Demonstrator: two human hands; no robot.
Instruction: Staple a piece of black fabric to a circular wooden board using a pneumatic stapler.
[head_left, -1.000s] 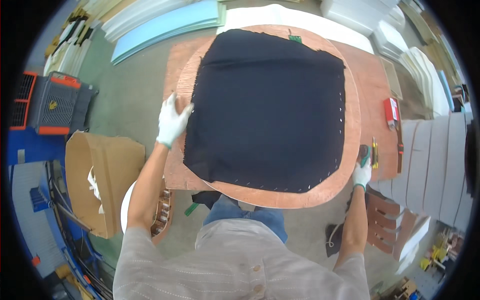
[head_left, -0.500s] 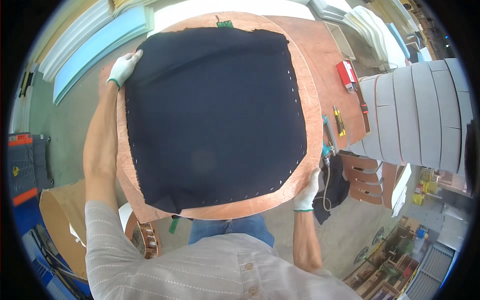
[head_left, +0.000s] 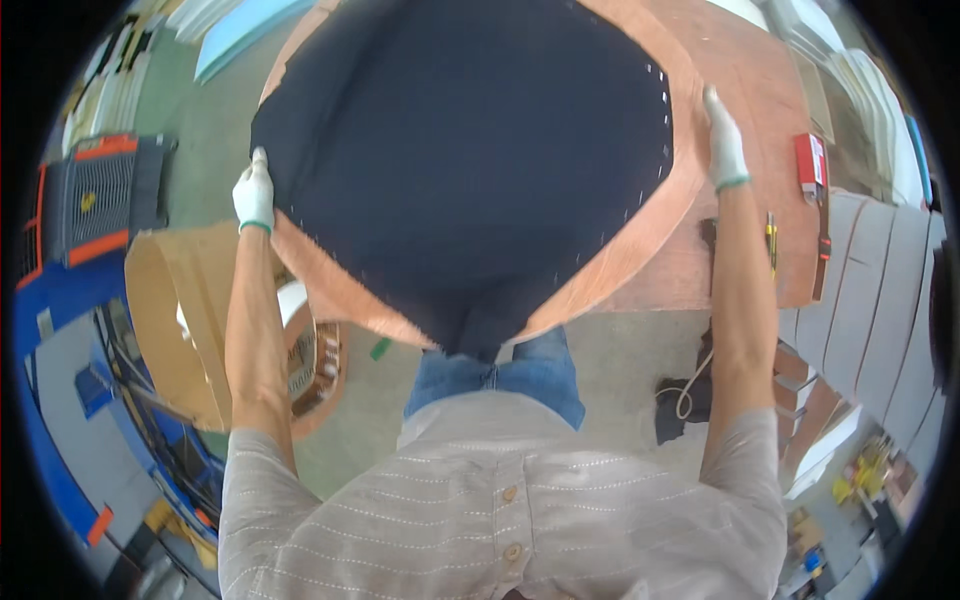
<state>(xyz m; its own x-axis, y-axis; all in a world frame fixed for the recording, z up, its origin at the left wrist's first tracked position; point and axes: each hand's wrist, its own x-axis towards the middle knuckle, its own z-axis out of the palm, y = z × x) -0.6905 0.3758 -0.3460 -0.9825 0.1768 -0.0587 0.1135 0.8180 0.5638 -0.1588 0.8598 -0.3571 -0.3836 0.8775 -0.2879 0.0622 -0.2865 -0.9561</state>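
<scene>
A rounded plywood panel (head_left: 590, 285) lies over the front of the work table, its far part cut off by the frame. Black fabric (head_left: 480, 150) covers most of it, with small bright staple-like marks along the right and lower edges. One fabric corner hangs toward my waist. My left hand (head_left: 254, 192), in a white glove, grips the left corner, its thumb on the fabric and its other fingers hidden underneath. On the right, my gloved right hand (head_left: 727, 140) holds the bare plywood rim, thumb pointing away from me; the fingers beneath are partly hidden.
On the wooden table (head_left: 765, 75) lie a red and white box (head_left: 810, 165) and a yellow utility knife (head_left: 771, 240). Curved grey sheets (head_left: 870, 290) stand at the right. A brown curved shell (head_left: 190, 310) is at my left. Dark cloth (head_left: 683, 410) with a thin hose lies below the table edge.
The panel has turned counterclockwise, bringing one fabric corner down in front of me. My left hand has come nearer with its corner, while my right hand has moved farther away along the right side.
</scene>
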